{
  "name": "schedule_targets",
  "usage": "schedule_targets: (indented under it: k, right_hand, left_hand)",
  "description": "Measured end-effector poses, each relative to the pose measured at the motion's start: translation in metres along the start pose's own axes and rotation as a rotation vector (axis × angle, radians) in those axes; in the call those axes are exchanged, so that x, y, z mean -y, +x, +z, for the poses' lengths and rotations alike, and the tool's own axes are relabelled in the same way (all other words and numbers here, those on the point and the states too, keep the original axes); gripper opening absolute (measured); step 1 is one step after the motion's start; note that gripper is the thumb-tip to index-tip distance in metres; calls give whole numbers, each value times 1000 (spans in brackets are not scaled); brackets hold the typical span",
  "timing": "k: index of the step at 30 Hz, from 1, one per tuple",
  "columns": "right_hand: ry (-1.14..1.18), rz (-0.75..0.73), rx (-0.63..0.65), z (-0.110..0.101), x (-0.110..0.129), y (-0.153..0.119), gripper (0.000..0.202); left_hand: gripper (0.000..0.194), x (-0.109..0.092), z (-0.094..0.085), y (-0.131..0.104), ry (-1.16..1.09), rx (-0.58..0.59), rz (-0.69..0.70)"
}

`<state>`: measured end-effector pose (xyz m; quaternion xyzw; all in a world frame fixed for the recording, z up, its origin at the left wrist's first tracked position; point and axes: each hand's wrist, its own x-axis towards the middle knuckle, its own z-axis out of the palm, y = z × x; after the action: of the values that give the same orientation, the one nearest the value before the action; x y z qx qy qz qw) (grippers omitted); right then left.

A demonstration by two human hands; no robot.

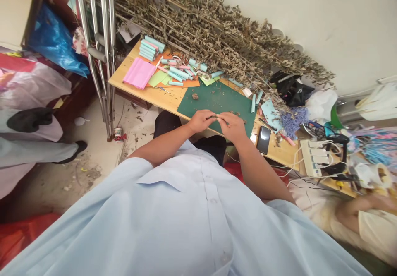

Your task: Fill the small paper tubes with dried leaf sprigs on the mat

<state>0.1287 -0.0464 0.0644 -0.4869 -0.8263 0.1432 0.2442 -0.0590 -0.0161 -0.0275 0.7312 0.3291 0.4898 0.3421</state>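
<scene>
My left hand [203, 121] and my right hand [231, 126] meet over the near edge of a green cutting mat [201, 96]. The fingers of both are pinched together around a small dark brown bit of dried plant [213, 117], mostly hidden by the fingertips. Just beyond them on the mat sits a brown crumbly clump [195, 96], with loose crumbs scattered about. Rolled blue paper tubes [177, 74] lie past the mat's far left corner. To the right of my right hand is a black phone [264, 140].
Bundles of dried leafy stalks [198, 27] line the table's far side. Pink paper [139, 73] lies at the left end, beside metal crutches [107, 61]. On the right are purple yarn [293, 121], a power strip [312, 158] with cables, and another person's arm [362, 207].
</scene>
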Motion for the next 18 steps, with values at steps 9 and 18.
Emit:
schedule_targets:
  k: [9, 18]
  right_hand:
    - [-81, -2, 52, 1, 4, -7, 35]
    - [-322, -48, 234, -10, 13, 11, 30]
  left_hand:
    - [30, -6, -4, 1, -17, 38, -25]
    - [27, -2, 0, -3, -5, 14, -2]
